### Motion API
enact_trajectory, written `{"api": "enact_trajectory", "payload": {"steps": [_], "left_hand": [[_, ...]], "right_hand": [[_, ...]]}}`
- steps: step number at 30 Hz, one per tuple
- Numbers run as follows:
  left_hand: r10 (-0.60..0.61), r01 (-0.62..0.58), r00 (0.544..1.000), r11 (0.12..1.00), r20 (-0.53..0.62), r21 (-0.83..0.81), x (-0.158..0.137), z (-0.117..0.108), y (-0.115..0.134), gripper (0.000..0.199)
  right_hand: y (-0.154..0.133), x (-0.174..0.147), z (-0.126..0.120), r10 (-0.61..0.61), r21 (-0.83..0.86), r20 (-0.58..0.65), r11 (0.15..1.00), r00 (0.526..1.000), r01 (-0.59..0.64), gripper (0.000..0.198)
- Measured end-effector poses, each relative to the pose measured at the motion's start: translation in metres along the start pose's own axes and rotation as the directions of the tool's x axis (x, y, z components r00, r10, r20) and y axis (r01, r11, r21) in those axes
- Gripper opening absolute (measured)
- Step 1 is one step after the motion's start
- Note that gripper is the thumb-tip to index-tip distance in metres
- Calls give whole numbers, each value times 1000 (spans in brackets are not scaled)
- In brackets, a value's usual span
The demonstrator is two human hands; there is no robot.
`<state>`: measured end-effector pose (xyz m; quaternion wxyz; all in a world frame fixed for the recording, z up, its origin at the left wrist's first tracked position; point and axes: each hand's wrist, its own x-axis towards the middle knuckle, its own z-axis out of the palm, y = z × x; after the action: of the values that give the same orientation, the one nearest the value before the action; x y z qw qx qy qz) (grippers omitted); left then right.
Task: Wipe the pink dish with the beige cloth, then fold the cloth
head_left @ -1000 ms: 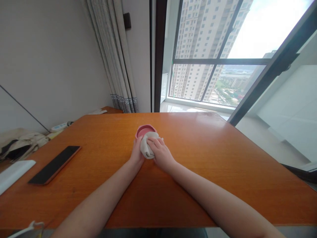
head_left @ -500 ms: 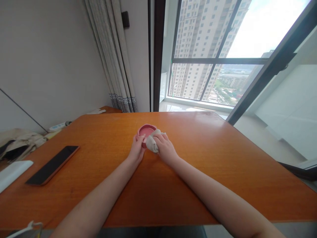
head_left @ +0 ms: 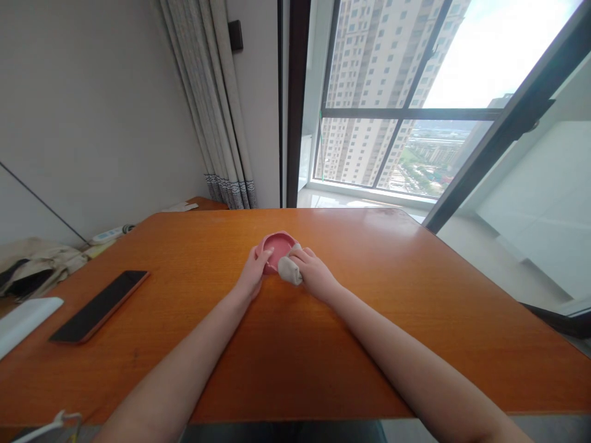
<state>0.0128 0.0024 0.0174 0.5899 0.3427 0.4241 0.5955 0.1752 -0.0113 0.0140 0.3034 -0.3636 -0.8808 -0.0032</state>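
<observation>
A small pink dish [head_left: 279,245] with a raised rim is tilted toward me above the middle of the wooden table [head_left: 397,271]. My left hand [head_left: 252,271] grips its left side, thumb over the rim and fingers underneath. In my right hand [head_left: 314,271] is a bunched light grey cloth [head_left: 290,271], pressed against the dish's lower right rim. The fingers of that hand are closed round the cloth, and part of the rim is hidden behind it.
At the left lies a dark phone-like slab [head_left: 99,306] with an orange edge. Beside it is a white object [head_left: 28,320]. A beige cloth bag [head_left: 39,264] and a power strip [head_left: 109,235] sit past the left edge. A white cable [head_left: 58,421] shows at the near left corner.
The right hand and cloth have shifted slightly right along the dish's rim, uncovering more of its inside. The dish has turned a little in the left hand.
</observation>
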Motion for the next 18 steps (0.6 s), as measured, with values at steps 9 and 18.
{"api": "enact_trajectory", "payload": {"steps": [9, 18], "left_hand": [[41, -33, 994, 996, 99, -79, -6, 5, -5, 41], [98, -96, 995, 986, 5, -133, -3, 4, -5, 34]], "right_hand": [[-15, 2, 8, 133, -50, -34, 990, 991, -135, 18], [-15, 1, 4, 35, -50, -43, 998, 998, -37, 34]]}}
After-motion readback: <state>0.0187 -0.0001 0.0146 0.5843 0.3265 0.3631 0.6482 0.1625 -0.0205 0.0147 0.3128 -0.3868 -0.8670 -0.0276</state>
